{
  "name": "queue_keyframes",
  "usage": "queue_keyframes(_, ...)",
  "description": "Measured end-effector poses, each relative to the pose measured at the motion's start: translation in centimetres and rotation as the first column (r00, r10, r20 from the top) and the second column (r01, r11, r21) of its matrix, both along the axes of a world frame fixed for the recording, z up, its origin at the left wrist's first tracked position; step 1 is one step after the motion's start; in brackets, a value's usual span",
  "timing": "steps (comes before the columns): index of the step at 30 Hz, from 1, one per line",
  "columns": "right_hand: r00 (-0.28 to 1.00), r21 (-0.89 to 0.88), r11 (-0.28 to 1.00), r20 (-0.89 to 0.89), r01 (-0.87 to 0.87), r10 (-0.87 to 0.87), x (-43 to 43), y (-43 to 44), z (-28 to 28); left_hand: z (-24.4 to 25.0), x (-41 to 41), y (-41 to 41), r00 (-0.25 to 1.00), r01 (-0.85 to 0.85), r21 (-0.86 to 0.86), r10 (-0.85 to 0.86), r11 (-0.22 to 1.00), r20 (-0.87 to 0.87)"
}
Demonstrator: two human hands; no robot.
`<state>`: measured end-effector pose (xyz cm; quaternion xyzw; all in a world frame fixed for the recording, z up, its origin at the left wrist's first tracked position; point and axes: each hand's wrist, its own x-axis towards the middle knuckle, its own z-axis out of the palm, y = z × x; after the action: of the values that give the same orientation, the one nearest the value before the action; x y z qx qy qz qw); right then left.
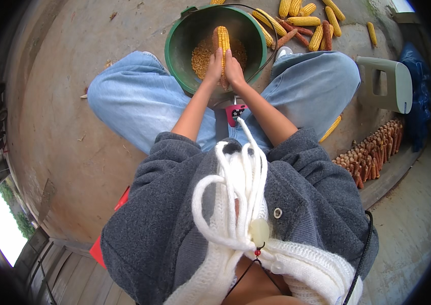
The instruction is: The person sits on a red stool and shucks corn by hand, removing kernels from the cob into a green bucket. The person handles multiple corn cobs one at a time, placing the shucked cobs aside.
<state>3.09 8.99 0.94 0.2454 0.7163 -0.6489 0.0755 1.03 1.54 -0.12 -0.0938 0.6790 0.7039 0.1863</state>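
Observation:
Over a green plastic bucket point(170, 57), my left hand point(214, 68) and my right hand point(234, 68) are both closed around one ear of corn point(223, 36), one hand on each side. Yellow kernels fill most of its front, while a reddish bare strip shows along its left edge. Another reddish cob part shows below my hands; whether it is the same ear or a second cob I cannot tell. Loose corn kernels point(201, 57) lie at the bottom of the bucket. A thin wire handle point(276, 32) curves along the bucket's right side.
Several yellow ears point(303, 21) and bare reddish cobs point(287, 39) lie on the concrete floor beyond my right knee. A pale plastic stool point(400, 89) and a blue plastic bag point(416, 99) stand at right, near a row of stacked cobs point(375, 152). Something red point(97, 251) is at lower left.

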Motion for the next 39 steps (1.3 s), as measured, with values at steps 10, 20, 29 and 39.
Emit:
queue_keyframes(10, 0.992, 0.083, 0.991, 0.054, 0.109, -0.114, 1.0, -0.5, 2.4, 0.0, 0.0, -0.8, 0.986, 0.036, -0.319, -0.086, 0.947, -0.145)
queue_keyframes(20, 0.989, 0.118, 0.985, 0.055, 0.130, -0.137, 1.9, -0.6, 3.2, 0.8, 1.0, -0.7, 0.969, 0.010, -0.531, -0.139, 0.848, -0.203)
queue_keyframes(29, 0.990, 0.158, 0.980, 0.048, 0.121, -0.130, 2.0, -0.7, 2.3, 1.1, 1.3, -0.7, 0.936, -0.069, -0.563, -0.142, 0.824, -0.322)
queue_keyframes(39, 0.994, 0.154, 0.984, 0.042, 0.093, -0.100, 2.0, -0.7, 1.9, 0.4, 1.5, -0.9, 0.922, -0.182, -0.553, -0.055, 0.813, -0.384)
